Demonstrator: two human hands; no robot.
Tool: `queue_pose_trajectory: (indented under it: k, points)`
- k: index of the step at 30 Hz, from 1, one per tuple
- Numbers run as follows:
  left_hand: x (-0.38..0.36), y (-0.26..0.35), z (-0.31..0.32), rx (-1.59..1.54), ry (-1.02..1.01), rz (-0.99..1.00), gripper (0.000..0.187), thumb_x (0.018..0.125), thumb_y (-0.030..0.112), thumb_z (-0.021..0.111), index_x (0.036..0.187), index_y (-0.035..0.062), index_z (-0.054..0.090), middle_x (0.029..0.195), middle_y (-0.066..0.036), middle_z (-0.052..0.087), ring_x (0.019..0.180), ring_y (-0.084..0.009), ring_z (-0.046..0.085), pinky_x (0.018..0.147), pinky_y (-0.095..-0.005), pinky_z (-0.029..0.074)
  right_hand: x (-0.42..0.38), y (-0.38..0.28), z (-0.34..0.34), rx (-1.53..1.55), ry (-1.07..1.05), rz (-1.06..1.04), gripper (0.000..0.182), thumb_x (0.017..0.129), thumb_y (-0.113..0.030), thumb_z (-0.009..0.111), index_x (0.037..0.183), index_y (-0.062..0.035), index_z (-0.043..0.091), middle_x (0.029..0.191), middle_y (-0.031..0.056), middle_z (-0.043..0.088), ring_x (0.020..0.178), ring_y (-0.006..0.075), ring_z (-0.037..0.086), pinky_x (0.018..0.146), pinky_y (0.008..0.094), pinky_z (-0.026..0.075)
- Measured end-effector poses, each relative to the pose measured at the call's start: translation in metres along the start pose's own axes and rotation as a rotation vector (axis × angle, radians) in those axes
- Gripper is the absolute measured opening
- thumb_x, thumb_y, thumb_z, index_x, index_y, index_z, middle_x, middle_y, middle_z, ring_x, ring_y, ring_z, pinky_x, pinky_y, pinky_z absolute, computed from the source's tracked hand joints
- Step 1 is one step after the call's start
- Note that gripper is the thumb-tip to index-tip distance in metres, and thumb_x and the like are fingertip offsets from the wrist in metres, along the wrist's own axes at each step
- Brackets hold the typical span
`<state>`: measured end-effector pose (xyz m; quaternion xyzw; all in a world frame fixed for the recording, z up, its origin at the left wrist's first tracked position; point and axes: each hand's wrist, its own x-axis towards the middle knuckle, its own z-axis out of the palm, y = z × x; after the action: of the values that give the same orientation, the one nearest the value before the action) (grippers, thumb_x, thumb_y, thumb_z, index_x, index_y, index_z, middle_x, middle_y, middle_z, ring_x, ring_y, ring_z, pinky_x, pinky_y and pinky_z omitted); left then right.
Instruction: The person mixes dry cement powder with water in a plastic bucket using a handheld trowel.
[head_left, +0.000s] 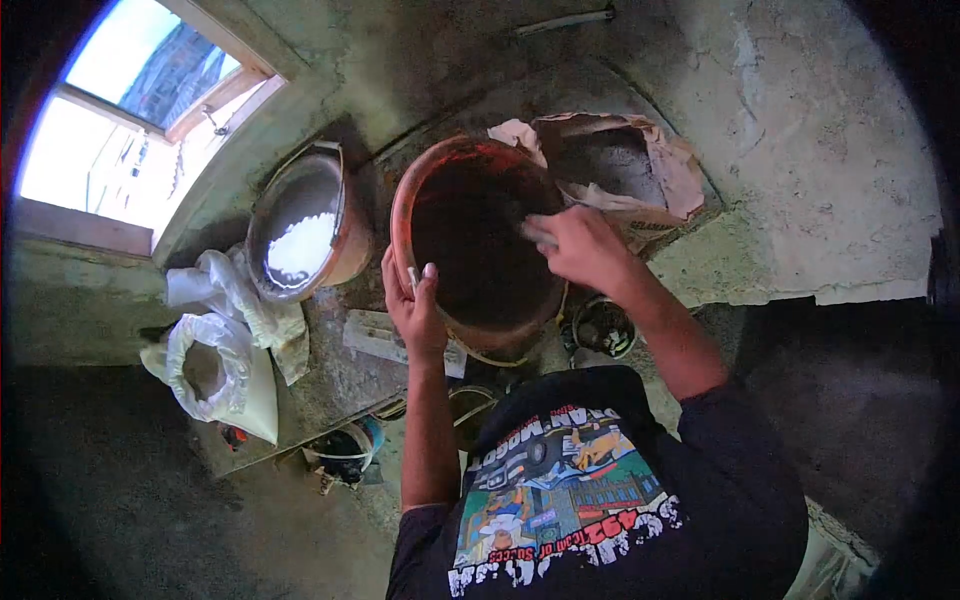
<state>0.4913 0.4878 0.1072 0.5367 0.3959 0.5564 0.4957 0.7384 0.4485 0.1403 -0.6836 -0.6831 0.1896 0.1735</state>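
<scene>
A large orange-brown bucket (pixel 402 215) stands tilted in front of me, its inside dark. My left hand (pixel 412 310) is closed on the bucket's left rim, thumb up, with a small whitish stick-like piece showing between the fingers. My right hand (pixel 582 248) reaches over the right side of the bucket, fingers wrapped around the grey handle of a tool (pixel 540 234). The tool's working end is lost in the dark of the bucket. Behind the right hand lies a torn-open paper sack (pixel 675 175) of grey powder.
A second bucket (pixel 350 240) holding water stands at the left near the window (pixel 150 120). Beside it are an open white sack (pixel 258 385) and a crumpled plastic bag (pixel 235 290). A flat board-like piece (pixel 375 338) lies by my left wrist. Small pails (pixel 605 328) stand close to me.
</scene>
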Motion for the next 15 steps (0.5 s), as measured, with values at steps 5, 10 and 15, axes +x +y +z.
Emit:
queue_pose_trajectory:
  k: [5, 10, 15]
  points:
    - [0.003, -0.002, 0.001, 0.048, 0.005, 0.075, 0.049, 0.091, 0.018, 0.062, 0.133, -0.0025, 0.049, 0.127, -0.009, 0.051, 0.12, -0.0196, 0.048, 0.105, -0.0319, 0.033, -0.004, -0.014, 0.001, 0.011, 0.077, -0.026, 0.04, 0.08, -0.012, 0.064, 0.12, -0.0105, 0.068, 0.089, 0.0238, 0.068, 0.086, 0.0395, 0.067, 0.075, 0.0475, 0.054]
    - [0.004, -0.003, -0.001, 0.022, 0.016, 0.026, 0.049, 0.091, 0.015, 0.062, 0.135, -0.0018, 0.049, 0.13, -0.01, 0.05, 0.122, -0.0207, 0.048, 0.106, -0.0329, 0.032, -0.029, -0.012, 0.049, -0.137, 0.086, -0.114, 0.033, 0.077, -0.009, 0.061, 0.108, -0.0026, 0.069, 0.076, 0.0215, 0.067, 0.075, 0.0399, 0.068, 0.067, 0.0487, 0.055]
    - [0.006, -0.003, 0.0, 0.04, 0.016, 0.074, 0.05, 0.09, 0.015, 0.063, 0.135, -0.0021, 0.048, 0.13, -0.009, 0.051, 0.122, -0.0198, 0.048, 0.106, -0.0325, 0.033, -0.058, -0.031, 0.044, -0.112, -0.097, -0.086, 0.042, 0.079, -0.014, 0.063, 0.121, -0.0093, 0.065, 0.075, 0.0229, 0.066, 0.077, 0.041, 0.068, 0.067, 0.0497, 0.055]
